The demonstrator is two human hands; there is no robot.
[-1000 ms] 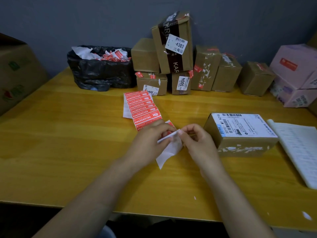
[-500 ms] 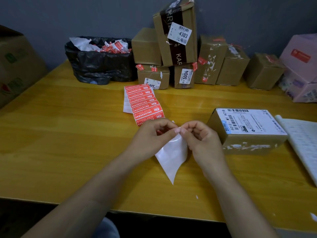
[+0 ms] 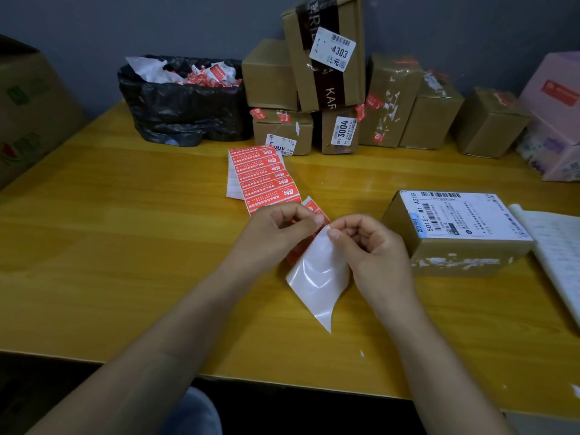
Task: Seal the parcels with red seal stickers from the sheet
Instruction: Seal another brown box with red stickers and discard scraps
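Observation:
A strip of red seal stickers (image 3: 262, 175) lies unfolded on the yellow table (image 3: 125, 246), running from the stacked boxes toward me. My left hand (image 3: 276, 237) pinches the near end of the strip, where a red sticker (image 3: 296, 251) shows under my fingers. My right hand (image 3: 373, 255) pinches the top corner of the white backing paper (image 3: 320, 281), which hangs down peeled and curled. A brown parcel (image 3: 455, 233) with a white shipping label on top sits just right of my right hand.
Several taped brown boxes (image 3: 332, 89) are stacked at the back. A black bin bag (image 3: 185, 102) with sticker scraps stands at the back left. Pink boxes (image 3: 555, 120) sit far right, a white label sheet (image 3: 558, 262) at the right edge, a large carton (image 3: 31, 105) at left.
The white backing has been peeled further down and now hangs longer below my hands. My hands stay pinched together at its top.

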